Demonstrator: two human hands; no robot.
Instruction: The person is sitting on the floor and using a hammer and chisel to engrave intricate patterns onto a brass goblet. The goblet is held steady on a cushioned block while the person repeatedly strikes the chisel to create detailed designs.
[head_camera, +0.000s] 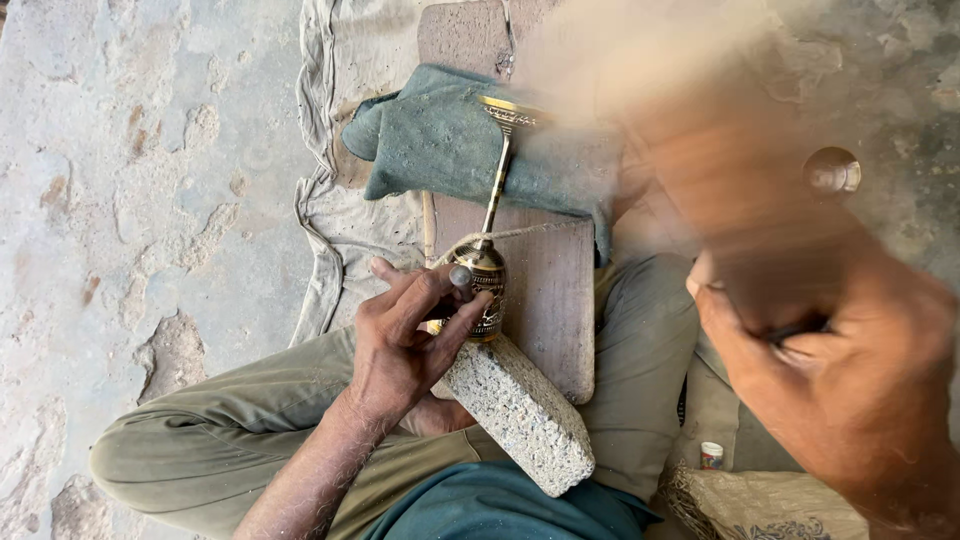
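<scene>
My left hand (405, 340) pinches a small metal punch (460, 276) against the bowl of an engraved brass goblet (486, 285). The goblet lies on its side, bowl on a rough stone block (520, 410), thin stem running up to its flat foot (508, 110) on a folded green cloth (440, 145). A cord (500, 235) crosses the stem just above the bowl. My right hand (830, 390) is heavily blurred at the right, closed on a dark handle (790, 328); the rest of that tool is a smear reaching toward the top.
I sit cross-legged in olive trousers (220, 440) on a pale cloth (340, 240) over a cracked concrete floor. A wooden board (555, 300) lies under the goblet. A small round object (832, 171) sits at right, and a small white bottle (711, 455) near a woven mat (770, 505).
</scene>
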